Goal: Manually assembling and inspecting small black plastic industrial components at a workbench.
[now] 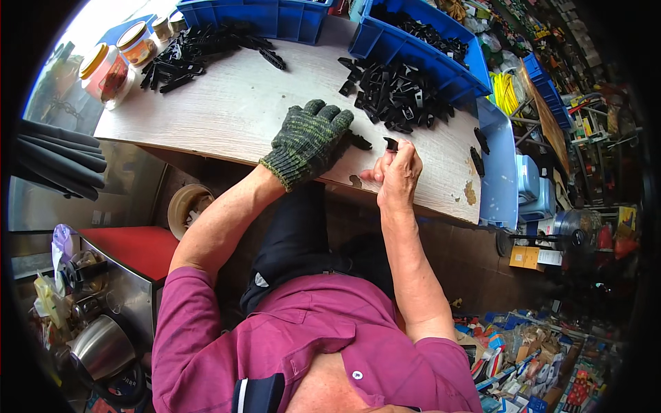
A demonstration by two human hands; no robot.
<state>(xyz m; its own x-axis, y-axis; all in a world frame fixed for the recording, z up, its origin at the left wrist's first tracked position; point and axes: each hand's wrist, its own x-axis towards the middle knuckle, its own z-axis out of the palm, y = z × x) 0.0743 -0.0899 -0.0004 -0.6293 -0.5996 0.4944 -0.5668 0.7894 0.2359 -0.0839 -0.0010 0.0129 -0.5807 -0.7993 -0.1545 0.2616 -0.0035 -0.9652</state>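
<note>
My left hand (310,143), in a dark green knitted glove, is closed over the near part of the table (220,113). A black plastic part (359,141) sticks out from its right side, most of it hidden by the glove. Just to the right, my bare right hand (399,171) pinches a small black plastic piece (391,144) between thumb and fingertips. The two pieces are a short way apart. Beyond my right hand lies a heap of small black plastic pieces (396,96). Long black plastic parts (196,56) are piled at the far left.
Two blue crates stand along the back; the right crate (413,45) holds more black pieces. Lidded jars (107,72) line the left edge. Two black parts (477,160) lie by the right edge, beside a pale blue bin (498,165). A round bin (189,206) stands below left.
</note>
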